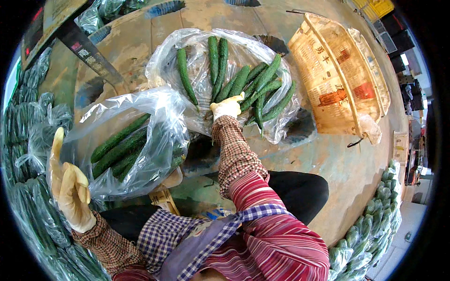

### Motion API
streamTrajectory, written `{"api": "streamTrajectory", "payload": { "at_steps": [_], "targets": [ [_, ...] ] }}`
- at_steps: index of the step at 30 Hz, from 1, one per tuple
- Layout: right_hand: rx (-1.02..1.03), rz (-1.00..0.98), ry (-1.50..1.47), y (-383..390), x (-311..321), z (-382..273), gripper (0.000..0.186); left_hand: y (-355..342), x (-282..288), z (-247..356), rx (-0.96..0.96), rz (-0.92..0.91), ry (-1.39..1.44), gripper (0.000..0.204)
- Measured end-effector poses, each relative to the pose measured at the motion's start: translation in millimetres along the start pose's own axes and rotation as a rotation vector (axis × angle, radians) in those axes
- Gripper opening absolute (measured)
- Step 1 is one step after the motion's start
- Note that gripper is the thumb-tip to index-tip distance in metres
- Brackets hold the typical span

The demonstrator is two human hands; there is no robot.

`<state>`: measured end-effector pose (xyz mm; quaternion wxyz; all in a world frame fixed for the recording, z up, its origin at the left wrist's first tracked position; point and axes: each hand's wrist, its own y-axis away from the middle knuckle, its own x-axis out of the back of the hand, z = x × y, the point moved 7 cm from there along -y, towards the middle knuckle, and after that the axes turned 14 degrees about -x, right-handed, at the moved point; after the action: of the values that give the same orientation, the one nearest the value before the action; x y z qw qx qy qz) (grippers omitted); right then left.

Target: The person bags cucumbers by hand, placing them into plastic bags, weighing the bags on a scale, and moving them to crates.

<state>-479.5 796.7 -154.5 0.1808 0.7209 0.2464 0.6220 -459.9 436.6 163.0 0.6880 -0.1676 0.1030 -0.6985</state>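
My left hand (69, 187), in a pale rubber glove, is held up at the lower left with the fingers apart, next to a clear plastic bag (154, 117) that holds several cucumbers (119, 150). Nothing shows between its fingers. My right hand (226, 107), also gloved, reaches forward into a heap of loose cucumbers (255, 86) lying on an opened clear plastic sheet (197, 51). Its fingers lie among the cucumbers, and I cannot tell whether they grip one.
An empty woven orange basket (344, 70) lies tilted at the upper right. Bagged cucumbers are stacked along the left edge (28, 140) and at the lower right (375, 229). A concrete floor (337, 164) shows around the heap. A dark board (89, 54) crosses the upper left.
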Motion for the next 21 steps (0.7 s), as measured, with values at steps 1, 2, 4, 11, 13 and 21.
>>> {"api": "streamTrajectory", "payload": {
  "at_steps": [1,2,4,11,13,21],
  "targets": [
    [-0.056,-0.026,-0.084,-3,2,6,0.107,-1,-3,-5,0.023,0.014,0.001,0.052],
    [-0.100,-0.063,-0.169,-3,5,9,0.105,-1,-2,-4,0.039,0.035,-0.012,0.052],
    [0.132,-0.266,-0.502,-65,-28,15,0.088,-4,-4,1,0.021,0.015,0.050,0.052],
    [0.495,-1.514,-1.497,100,39,60,0.036,12,43,16,-0.029,0.007,0.084,0.052],
    [0.791,-1.113,-1.411,152,78,58,0.060,14,53,16,0.009,-0.020,0.159,0.050],
    [1.294,-1.348,-1.003,379,128,-30,0.079,34,94,55,0.042,0.058,0.414,0.064]
  ]
}}
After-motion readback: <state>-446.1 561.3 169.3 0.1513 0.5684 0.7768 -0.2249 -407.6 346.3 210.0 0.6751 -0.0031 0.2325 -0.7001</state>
